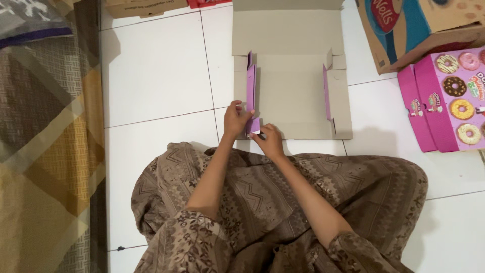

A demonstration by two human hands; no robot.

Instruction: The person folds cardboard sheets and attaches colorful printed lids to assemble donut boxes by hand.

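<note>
1. Nearest, the person sits on the white tile floor (161,76) with patterned brown cloth over the lap (283,202), both forearms reaching forward so the work lies within easy reach
2. The left hand (236,117) is closed on the near end of the box's left side wall (250,91), thumb and fingers pinching the purple panel, seemingly to keep it standing upright
3. The right hand (270,140) pinches the near-left corner tab (255,129), just beside the left hand; it looks to be bending the tab against the wall
4. The box (293,96), a flat cardboard blank with grey inside and purple outside, lies open on the floor directly ahead of the knees; its right side wall (327,93) also stands up, and the lid flap (288,30) lies flat at the far end
5. To the right, well apart from the hands, lie pink boxes (444,101) printed with doughnuts, resting against a large brown carton (419,30)
6. At the left runs a checked blanket (45,151); more cardboard (146,7) shows at the far edge
</note>
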